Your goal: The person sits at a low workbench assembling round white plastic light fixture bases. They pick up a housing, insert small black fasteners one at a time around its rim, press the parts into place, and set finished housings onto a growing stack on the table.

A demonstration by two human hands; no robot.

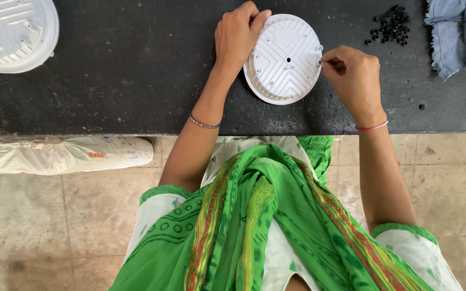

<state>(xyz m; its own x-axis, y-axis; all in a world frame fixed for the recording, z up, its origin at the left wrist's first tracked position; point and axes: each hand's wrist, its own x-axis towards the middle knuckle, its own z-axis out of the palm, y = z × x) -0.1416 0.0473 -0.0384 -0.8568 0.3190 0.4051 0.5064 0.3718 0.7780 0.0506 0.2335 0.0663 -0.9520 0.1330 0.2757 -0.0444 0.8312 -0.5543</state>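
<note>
at the far left a second white disc point(12, 32) lies on the black bench point(125, 81), partly out of view and well apart from both hands. below the bench edge a wrapped white bundle point(60, 154) rests by the tiled floor point(39, 226).

the left hand point(238, 35) sits on the upper left rim of the white housing point(283, 58), fingers curled together over the edge and thumb side pressed against it, holding it flat on the bench. the housing lies near the bench's front edge, ribbed side up, with a small hole at its centre and small holes around it.

the right hand point(351, 73) is at the housing's right rim, thumb and forefinger pinched on something very small at the edge tab; it is too small to say what it is. the other fingers are folded into the palm.

further right a pile of small black parts point(389, 24) lies loose on the bench, and a denim cloth point(459, 32) lies at the far right corner.

risks, as i judge them: the pinch is fine and right at the rim, so a slip could drop the tiny piece onto the dark speckled bench, where it would be hard to find. the left hand only holds one side, so a push from the right could turn or slide the housing toward the front edge. a sleeve or wrist sweeping back could scatter the black parts.
</note>
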